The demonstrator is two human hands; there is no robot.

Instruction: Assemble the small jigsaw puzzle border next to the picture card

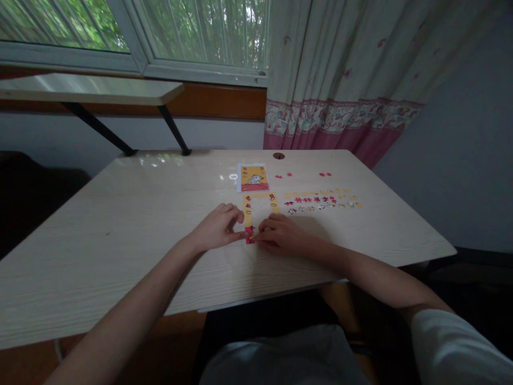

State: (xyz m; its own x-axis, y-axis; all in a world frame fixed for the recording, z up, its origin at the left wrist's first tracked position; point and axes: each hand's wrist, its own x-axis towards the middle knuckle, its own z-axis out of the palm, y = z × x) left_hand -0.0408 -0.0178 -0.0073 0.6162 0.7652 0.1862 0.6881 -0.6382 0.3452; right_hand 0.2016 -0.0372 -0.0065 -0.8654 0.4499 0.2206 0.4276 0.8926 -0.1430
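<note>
A partly joined jigsaw puzzle frame (248, 214) lies on the table, with yellow sides and top and a red lower left corner. My left hand (220, 227) is beside that corner, its thumb tip touching the red pieces and its curled fingers held apart from the thumb. From the other side, the bent fingers of my right hand (280, 234) press at a red puzzle piece (250, 238) along the bottom edge. They hide part of that edge. Just behind the frame is a reference picture (254, 178) of a white animal on yellow and red.
Several loose puzzle pieces (316, 199) lie in rows to the right, yellow, red and white. A few red pieces (325, 174) sit farther back, near a round cable hole (279, 156). A raised shelf (92, 88) stands at the back left; a curtain (340, 80) hangs behind.
</note>
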